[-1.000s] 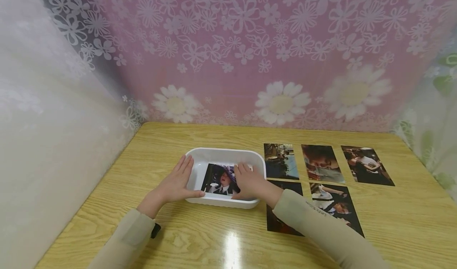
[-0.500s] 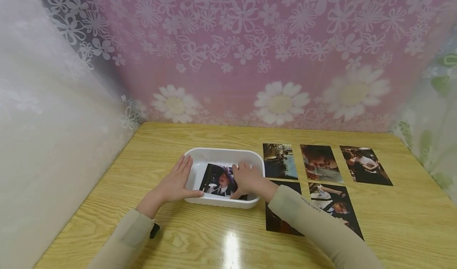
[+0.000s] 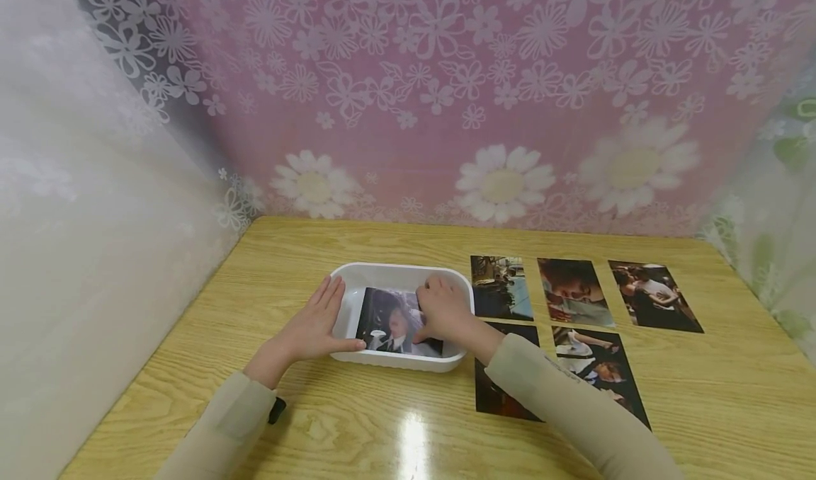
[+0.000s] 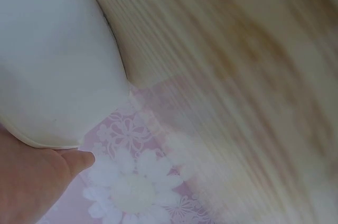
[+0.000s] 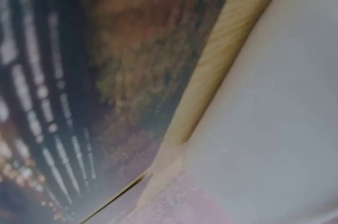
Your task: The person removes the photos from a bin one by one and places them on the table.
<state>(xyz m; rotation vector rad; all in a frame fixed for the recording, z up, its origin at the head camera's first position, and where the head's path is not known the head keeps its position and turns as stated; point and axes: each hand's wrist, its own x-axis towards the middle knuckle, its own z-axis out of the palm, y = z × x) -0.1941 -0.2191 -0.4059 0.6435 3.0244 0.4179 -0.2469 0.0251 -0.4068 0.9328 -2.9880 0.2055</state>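
Note:
A white rectangular tub [image 3: 401, 360] with rounded corners sits on the table, and in it is a photo print [image 3: 389, 324] of a person in a dark tie. My left hand [image 3: 312, 328] rests on the tub's left end, fingers straight along the rim and thumb at the front corner. Inside the tub, my right hand [image 3: 445, 313] grips the photo print at its right side, thumb toward me and fingers bent; its fingertips are partly hidden. The print's surface catches a pale glare. In the left wrist view, part of the left hand [image 4: 37, 176] lies at the rim of the tub [image 4: 47, 60].
Right of the tub, several photo prints lie in two rows: a street scene [image 3: 500, 289], a face close-up [image 3: 576, 292], an embracing couple [image 3: 656, 296], a dark print [image 3: 503, 388] partly under the right forearm, and one with suspenders [image 3: 599, 367]. Floral curtains [image 3: 408, 112] surround the wooden table [image 3: 344, 423].
The right hand's fingers have bent more around the photo print. The print has shifted slightly and tilted, picking up glare. My left hand stays on the tub.

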